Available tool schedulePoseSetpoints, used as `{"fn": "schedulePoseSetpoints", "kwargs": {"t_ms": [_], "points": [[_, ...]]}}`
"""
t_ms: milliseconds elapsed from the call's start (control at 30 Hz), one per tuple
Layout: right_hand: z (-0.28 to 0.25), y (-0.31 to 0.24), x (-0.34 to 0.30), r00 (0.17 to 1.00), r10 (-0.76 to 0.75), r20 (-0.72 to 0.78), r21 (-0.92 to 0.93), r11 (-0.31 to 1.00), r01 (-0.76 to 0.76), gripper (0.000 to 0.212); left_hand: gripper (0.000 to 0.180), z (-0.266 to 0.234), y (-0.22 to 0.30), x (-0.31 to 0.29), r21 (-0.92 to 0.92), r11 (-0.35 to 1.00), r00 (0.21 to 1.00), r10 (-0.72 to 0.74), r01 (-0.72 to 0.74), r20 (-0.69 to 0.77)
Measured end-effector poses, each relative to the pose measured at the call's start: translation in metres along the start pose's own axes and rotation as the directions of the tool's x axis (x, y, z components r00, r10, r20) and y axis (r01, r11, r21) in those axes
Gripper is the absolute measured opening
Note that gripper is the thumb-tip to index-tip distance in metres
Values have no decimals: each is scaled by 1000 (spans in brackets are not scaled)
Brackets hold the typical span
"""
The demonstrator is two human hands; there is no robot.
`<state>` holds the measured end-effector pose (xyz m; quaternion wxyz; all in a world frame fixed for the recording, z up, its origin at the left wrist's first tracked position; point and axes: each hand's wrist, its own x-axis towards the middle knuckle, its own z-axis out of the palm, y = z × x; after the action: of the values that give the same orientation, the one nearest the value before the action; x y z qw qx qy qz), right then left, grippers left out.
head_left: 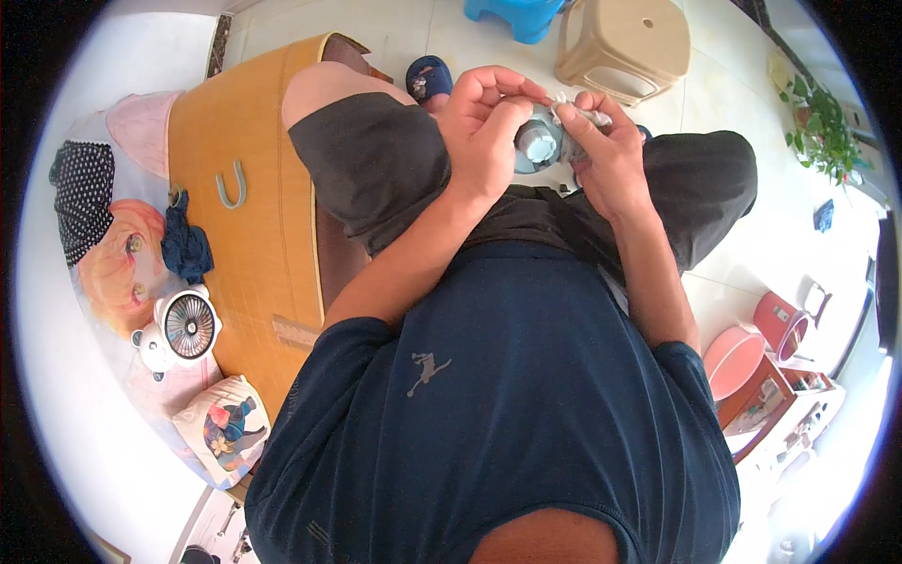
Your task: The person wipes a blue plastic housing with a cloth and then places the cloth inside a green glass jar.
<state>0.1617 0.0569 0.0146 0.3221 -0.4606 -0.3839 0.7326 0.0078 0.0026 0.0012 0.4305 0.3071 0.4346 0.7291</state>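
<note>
Toward upper centre of the frame, clasping crumpled grey wrap (568, 147) with fingers of the right hand (611, 158), beside a pale blue round piece (537, 143); bending left hand (481, 133) fingers near it, cannot tell whether gripping.

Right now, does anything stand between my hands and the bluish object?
Nothing visible blocks the left hand from the bluish object. Pale crumpled material lies at the fingers of the right hand; whether it separates them is unclear.

The person wears a dark navy short-sleeved shirt (564, 395) with a grey leaping-figure print (427, 374), loose blackish shorts (376, 155) and a dark blue slipper (427, 70).
</note>
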Motion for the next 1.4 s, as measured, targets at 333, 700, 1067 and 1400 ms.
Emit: {"fn": "schedulePoseSetpoints", "kwargs": {"t_ms": [333, 700, 1067, 1400], "points": [[-20, 19, -8, 996, -41, 76, 491, 871, -2, 3, 64, -16, 21, 21, -242, 956, 986, -162, 166, 34], [-83, 22, 9, 976, -11, 216, 718, 680, -151, 29, 91, -58, 77, 30, -600, 669, 898, -350, 438, 265], [-91, 34, 27, 982, 188, -26, 678, 725, -121, 34, 56, -170, 136, 42, 803, 594, 944, 240, 42, -227], [-71, 29, 50, 973, 226, 53, 575, 790, -215, 33, 109, -141, 86, -9, 976, 136, 951, 239, 167, -196]]}}
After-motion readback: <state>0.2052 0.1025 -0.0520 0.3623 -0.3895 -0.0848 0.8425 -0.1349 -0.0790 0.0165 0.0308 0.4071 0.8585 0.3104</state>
